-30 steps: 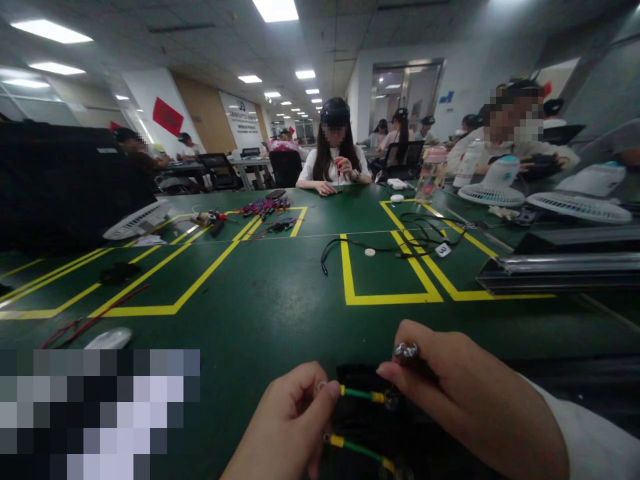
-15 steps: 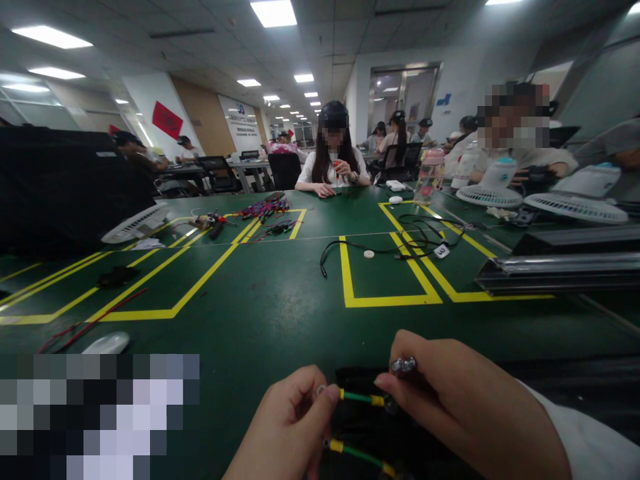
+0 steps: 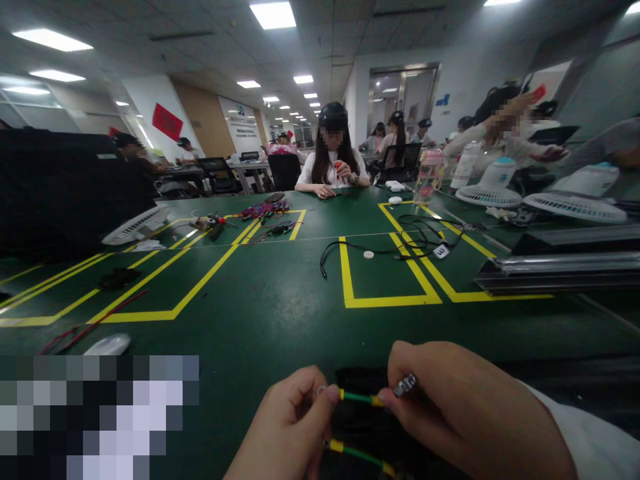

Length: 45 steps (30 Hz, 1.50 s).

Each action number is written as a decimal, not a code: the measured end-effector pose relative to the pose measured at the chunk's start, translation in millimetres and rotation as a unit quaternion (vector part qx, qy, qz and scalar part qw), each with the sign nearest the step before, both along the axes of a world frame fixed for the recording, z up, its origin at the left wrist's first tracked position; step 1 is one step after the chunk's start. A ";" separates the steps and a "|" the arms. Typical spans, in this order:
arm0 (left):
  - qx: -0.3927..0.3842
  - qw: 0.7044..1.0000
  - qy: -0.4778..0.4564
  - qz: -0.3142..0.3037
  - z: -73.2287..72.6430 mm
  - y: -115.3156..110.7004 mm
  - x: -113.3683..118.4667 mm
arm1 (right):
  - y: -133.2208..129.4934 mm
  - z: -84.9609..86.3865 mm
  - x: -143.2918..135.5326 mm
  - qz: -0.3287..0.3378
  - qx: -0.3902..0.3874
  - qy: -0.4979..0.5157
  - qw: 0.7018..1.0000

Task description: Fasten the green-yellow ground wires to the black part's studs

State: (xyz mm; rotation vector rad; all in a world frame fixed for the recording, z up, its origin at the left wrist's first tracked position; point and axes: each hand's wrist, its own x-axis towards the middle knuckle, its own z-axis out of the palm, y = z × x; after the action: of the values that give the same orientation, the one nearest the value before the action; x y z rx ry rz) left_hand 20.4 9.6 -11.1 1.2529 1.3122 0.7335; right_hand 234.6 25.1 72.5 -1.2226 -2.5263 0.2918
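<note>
Between thumb and finger, my left hand [image 3: 293, 420] pinches the ring-terminal end of a short green wire [image 3: 356, 397] with yellow sleeves at both ends. My right hand [image 3: 445, 407] is closed around small shiny metal fasteners [image 3: 405, 385], and its thumb touches the wire's right end. Below it, a second green wire [image 3: 361, 456] with yellow sleeves runs from beside my left fingers toward the lower right. A dark, glossy surface [image 3: 353, 427] lies beneath both wires. What the far wire ends join to is hidden or too dark to tell.
The green table [image 3: 270, 300] has yellow tape outlines. Beyond my hands lie black cables [image 3: 365, 247] and a white ring [image 3: 369, 255]. Metal profiles [image 3: 565, 267] lie at right, a white mouse [image 3: 109, 345] at left. A person [image 3: 334, 150] sits opposite.
My right hand has moved slightly down, bringing its thumb onto the upper wire's right end. The metal fasteners have tilted. At right in the background, a person has raised an arm.
</note>
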 end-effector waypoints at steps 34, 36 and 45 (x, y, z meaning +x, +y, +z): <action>-0.012 1.000 -0.022 0.007 0.9 -0.6 1.0 | -2.2 -0.2 31.3 0.023 -0.107 0.031 0.994; -0.013 1.000 -0.021 0.008 2.1 -0.6 1.4 | -1.4 0.7 32.2 0.032 -0.100 0.032 0.994; -0.011 1.000 -0.026 0.003 2.6 -0.2 1.1 | 1.2 6.6 30.1 0.065 -0.085 -0.016 0.994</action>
State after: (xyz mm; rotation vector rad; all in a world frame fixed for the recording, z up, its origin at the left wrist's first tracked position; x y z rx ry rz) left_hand 21.5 9.4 -8.5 1.2062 1.2791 0.7484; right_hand 264.7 26.2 79.1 -1.1305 -2.6605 0.5335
